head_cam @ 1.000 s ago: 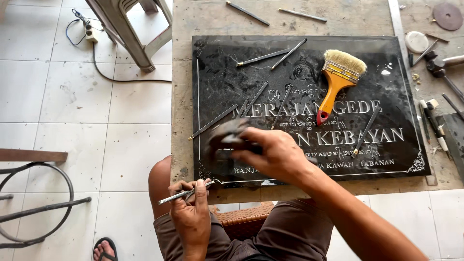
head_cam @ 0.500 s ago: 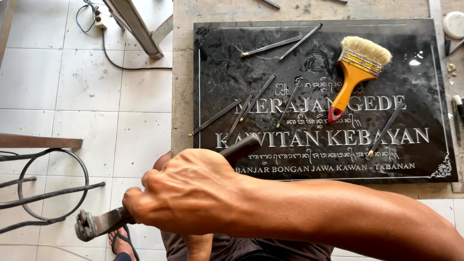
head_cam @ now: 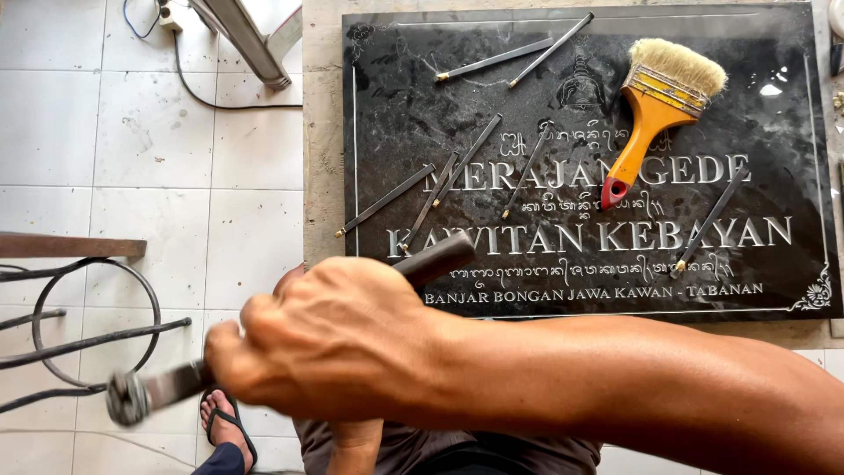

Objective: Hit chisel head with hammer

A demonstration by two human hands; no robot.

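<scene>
My right hand (head_cam: pixel 334 343) reaches across the lower middle of the view, close to the camera, and is shut on a hammer. The hammer's metal head (head_cam: pixel 128 398) sticks out blurred to the left, and its dark handle end (head_cam: pixel 440 258) points up right over the plaque's lower edge. Behind lies a black stone plaque (head_cam: pixel 774 114) with engraved pale lettering. Several thin metal chisels (head_cam: pixel 384 200) lie scattered on it. An orange-handled paintbrush (head_cam: pixel 655 110) rests at its upper right. My left hand is hidden under the right one; only a forearm (head_cam: pixel 356 442) shows below.
The plaque sits on a grey slab (head_cam: pixel 323 158) above a pale tiled floor (head_cam: pixel 105 132). A black metal frame (head_cam: pixel 88 339) and a wooden plank (head_cam: pixel 70 246) are at the left. A metal stool leg (head_cam: pixel 246 40) and a cable (head_cam: pixel 189 84) are at top left. A sandalled foot (head_cam: pixel 224 420) is below.
My right hand has carried the hammer from over the plaque's lower edge down and to the left, nearer the camera. My left hand, seen earlier with a chisel, is now covered.
</scene>
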